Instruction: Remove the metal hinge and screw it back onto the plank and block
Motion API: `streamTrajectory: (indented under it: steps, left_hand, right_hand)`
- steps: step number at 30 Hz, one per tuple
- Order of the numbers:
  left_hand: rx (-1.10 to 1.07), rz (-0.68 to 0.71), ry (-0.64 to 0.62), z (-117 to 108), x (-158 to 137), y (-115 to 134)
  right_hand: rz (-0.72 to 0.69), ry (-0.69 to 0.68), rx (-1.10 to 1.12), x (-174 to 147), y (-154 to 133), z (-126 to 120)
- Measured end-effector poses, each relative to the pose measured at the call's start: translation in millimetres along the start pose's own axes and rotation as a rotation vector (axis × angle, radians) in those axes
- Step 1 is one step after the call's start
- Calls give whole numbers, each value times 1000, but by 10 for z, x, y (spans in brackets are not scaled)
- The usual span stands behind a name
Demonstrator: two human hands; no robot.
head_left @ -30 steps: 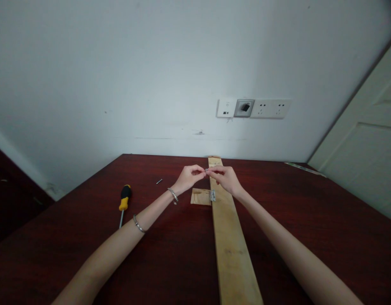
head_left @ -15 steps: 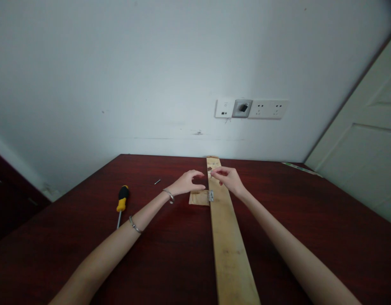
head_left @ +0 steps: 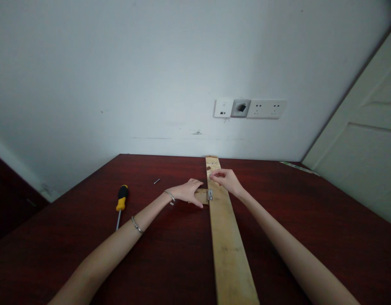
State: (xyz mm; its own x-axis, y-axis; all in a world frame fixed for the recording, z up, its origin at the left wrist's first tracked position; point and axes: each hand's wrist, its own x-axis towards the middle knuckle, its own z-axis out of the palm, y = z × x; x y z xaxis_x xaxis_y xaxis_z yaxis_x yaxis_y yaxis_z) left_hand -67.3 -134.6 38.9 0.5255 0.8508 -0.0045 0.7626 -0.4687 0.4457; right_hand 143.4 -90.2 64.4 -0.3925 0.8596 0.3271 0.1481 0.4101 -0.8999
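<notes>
A long pale wooden board (head_left: pixel 229 237) runs from the near edge of the view toward the wall. A short wooden piece (head_left: pixel 202 197) meets its left edge, and a small metal hinge (head_left: pixel 210 194) lies over the joint. My left hand (head_left: pixel 186 191) is over the short piece's left end, thumb on the near side and fingers on the far side, spread apart. Above the board, beyond the hinge, my right hand (head_left: pixel 227 179) has thumb and fingertips pinched together. Whatever is between them is too small to make out.
A screwdriver (head_left: pixel 121 199) with a black and yellow handle lies on the dark red table (head_left: pixel 163 250) at left. A small screw-like metal piece (head_left: pixel 156 181) lies beyond my left hand. Wall sockets (head_left: pixel 267 109) are above the table, and a pale strip (head_left: pixel 299 168) lies at the far right.
My left hand has come down and nearer, from above the short wooden piece to around its left end, with thumb and fingers wider apart. My right hand stays pinched in nearly the same place.
</notes>
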Motion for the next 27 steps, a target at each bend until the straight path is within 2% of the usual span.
streamTrajectory:
  steps: [8, 15, 27]
  left_hand:
    - [18, 48, 28, 60, 17, -24]
    - [55, 29, -3, 61, -5, 0]
    - [35, 37, 36, 87, -32, 5]
  right_hand:
    - [-48, -23, -55, -6, 21, -1]
    - [-79, -19, -90, 14, 52, -35]
    - [-99, -46, -106, 2, 28, 4]
